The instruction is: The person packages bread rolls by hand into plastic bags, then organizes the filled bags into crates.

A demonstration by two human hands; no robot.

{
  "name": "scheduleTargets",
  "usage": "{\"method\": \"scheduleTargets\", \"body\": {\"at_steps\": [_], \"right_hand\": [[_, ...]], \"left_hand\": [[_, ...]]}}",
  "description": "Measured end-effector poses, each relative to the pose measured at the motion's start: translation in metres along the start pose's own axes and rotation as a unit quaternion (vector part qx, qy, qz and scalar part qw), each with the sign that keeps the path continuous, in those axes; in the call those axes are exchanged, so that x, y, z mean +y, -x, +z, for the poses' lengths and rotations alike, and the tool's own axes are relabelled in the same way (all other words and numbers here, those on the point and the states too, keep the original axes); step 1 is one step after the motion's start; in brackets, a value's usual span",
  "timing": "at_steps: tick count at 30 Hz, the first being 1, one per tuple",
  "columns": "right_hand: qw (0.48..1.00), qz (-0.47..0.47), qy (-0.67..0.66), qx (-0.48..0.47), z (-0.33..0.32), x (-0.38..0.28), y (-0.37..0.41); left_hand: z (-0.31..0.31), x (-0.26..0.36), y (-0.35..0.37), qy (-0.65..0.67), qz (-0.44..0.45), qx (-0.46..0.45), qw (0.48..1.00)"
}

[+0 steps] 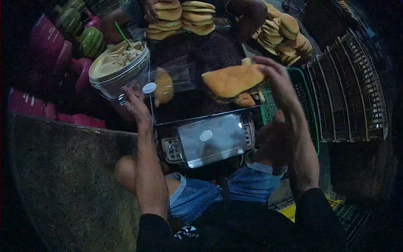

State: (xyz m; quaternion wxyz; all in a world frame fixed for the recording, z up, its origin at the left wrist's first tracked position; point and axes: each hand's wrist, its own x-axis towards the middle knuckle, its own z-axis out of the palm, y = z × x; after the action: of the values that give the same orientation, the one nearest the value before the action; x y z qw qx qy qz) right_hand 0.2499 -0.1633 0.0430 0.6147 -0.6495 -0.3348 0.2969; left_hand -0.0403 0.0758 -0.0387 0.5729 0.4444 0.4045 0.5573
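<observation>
My left hand (135,103) is closed on the near left edge of a clear plastic bag (182,75) with a white oval label. The bag stretches right over the dark tabletop, and a piece of bread (163,88) shows through or beside it. My right hand (275,75) grips the right end of a flat golden bread (233,80), its fingertips along the top edge. Small bread scraps (244,100) lie just below that bread. A stack of clear labelled bags (212,140) rests on a crate in front of my lap.
A bucket of pale cream (119,63) with a green-handled tool (121,32) stands at left. Another person's arm (245,19) reaches in beside bread stacks (182,17) at the far side. A bread pile (283,33), a green basket (308,88) and a wire rack (350,90) are at right.
</observation>
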Motion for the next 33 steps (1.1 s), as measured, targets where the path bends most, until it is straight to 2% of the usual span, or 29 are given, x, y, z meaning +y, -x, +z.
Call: {"method": "scheduleTargets", "body": {"at_steps": [1,3,5,6,7,8,10,13,14,15,17,18,21,22,23,24,25,26,27,28,29,31,33], "right_hand": [[0.998,0.028,-0.058,0.003,-0.012,-0.009,0.007],[1.0,-0.001,-0.014,0.025,-0.007,-0.009,0.005],[0.999,-0.007,-0.043,0.018,0.009,-0.001,0.003],[0.997,-0.005,-0.083,0.008,0.013,0.007,0.0],[0.992,-0.004,-0.122,-0.003,0.017,0.015,-0.004],[0.996,0.003,-0.091,-0.02,0.021,0.014,-0.004],[0.998,0.02,-0.028,-0.052,0.028,0.009,0.003],[0.982,-0.126,-0.127,-0.053,0.032,-0.022,0.027],[0.97,-0.241,0.021,-0.003,0.032,-0.018,0.02],[0.925,-0.336,0.171,0.053,0.034,-0.011,0.015],[0.83,-0.417,0.35,0.119,0.019,-0.018,0.014],[0.817,-0.412,0.38,0.132,0.01,-0.028,0.021],[0.818,-0.33,0.464,0.077,-0.032,-0.001,0.007],[0.854,-0.263,0.447,0.045,-0.058,0.023,-0.004],[0.913,-0.132,0.378,0.084,-0.085,0.056,-0.01],[0.947,-0.002,0.298,0.117,-0.111,0.094,-0.014],[0.922,-0.003,0.361,0.141,-0.133,0.131,-0.012],[0.896,0.038,0.413,0.156,-0.153,0.175,-0.017],[0.866,0.078,0.463,0.171,-0.167,0.212,-0.023],[0.861,0.114,0.472,0.153,-0.173,0.228,-0.033],[0.856,0.147,0.479,0.132,-0.176,0.245,-0.045],[0.936,0.18,0.28,0.117,-0.191,0.336,-0.072],[0.942,0.199,0.254,0.094,-0.198,0.363,-0.083]], "left_hand": [[0.008,0.001,0.008,0.01,0.002,-0.03,0.999],[0.033,0.0,0.03,0.039,-0.003,-0.118,0.992],[0.05,-0.002,0.061,0.07,-0.011,-0.214,0.974],[0.054,-0.011,0.073,0.02,0.039,-0.257,0.965],[0.064,-0.012,0.087,0.03,0.019,-0.272,0.962],[0.074,-0.014,0.102,0.04,-0.001,-0.286,0.957],[0.103,0.016,0.131,0.175,-0.186,-0.247,0.935],[0.115,0.024,0.133,0.254,-0.195,-0.179,0.93],[0.121,0.018,0.13,0.254,-0.204,-0.161,0.932],[0.122,0.011,0.125,0.247,-0.221,-0.145,0.932],[0.135,-0.001,0.114,0.24,-0.244,-0.114,0.933],[0.152,-0.011,0.116,0.167,-0.223,-0.16,0.947],[0.213,-0.005,0.144,0.107,-0.198,-0.393,0.892],[0.221,0.002,0.149,0.08,-0.291,-0.466,0.832],[0.217,-0.01,0.152,-0.088,-0.207,-0.507,0.832],[0.207,-0.025,0.155,-0.252,-0.113,-0.525,0.805],[0.19,-0.035,0.154,-0.337,-0.125,-0.544,0.758],[0.162,-0.049,0.156,-0.457,-0.074,-0.572,0.677],[0.145,-0.046,0.164,-0.561,-0.127,-0.586,0.572],[0.131,-0.044,0.171,-0.649,-0.175,-0.583,0.456],[0.12,-0.045,0.176,-0.67,-0.171,-0.565,0.45],[0.106,-0.056,0.183,-0.688,-0.153,-0.547,0.451],[0.086,-0.075,0.18,-0.686,-0.119,-0.553,0.458]]}}
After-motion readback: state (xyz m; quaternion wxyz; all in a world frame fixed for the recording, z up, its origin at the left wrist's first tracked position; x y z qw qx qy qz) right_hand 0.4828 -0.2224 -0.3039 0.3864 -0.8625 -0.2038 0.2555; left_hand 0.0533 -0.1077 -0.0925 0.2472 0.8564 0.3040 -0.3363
